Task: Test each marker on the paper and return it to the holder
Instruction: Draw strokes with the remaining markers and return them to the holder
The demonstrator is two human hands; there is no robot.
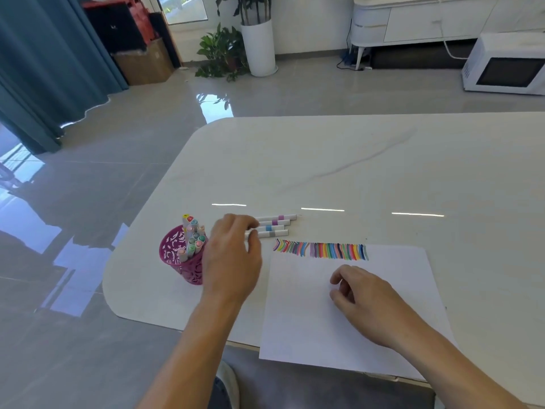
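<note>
Reaching forward over the white table (354, 166), the left hand (233, 252) covers the left ends of four white markers (275, 225) that lie side by side, their barrels running out to the right from under its fingertips. Its fingers are bent down onto those ends and the thumb sits by the nearest one. The hand hides the contact, so it cannot be told whether it grips a marker or only touches the row. Each barrel carries a coloured band: pinkish, purple, blue and grey, from farthest to nearest.

Just left of the left hand, partly hidden behind it, stands the magenta cut-out pen holder (177, 255). It is upright, with a bunch of capped markers (193, 237) standing in it, caps up.

The right hand (365, 296) rests on the sheet of white paper (324, 335), fingers loosely curled and holding nothing. Ahead of the right hand, along the paper's far edge, runs a row of short coloured test strokes (324, 250). The lying markers are just beyond the left end of that row, farther out than the right hand and to its left.
</note>
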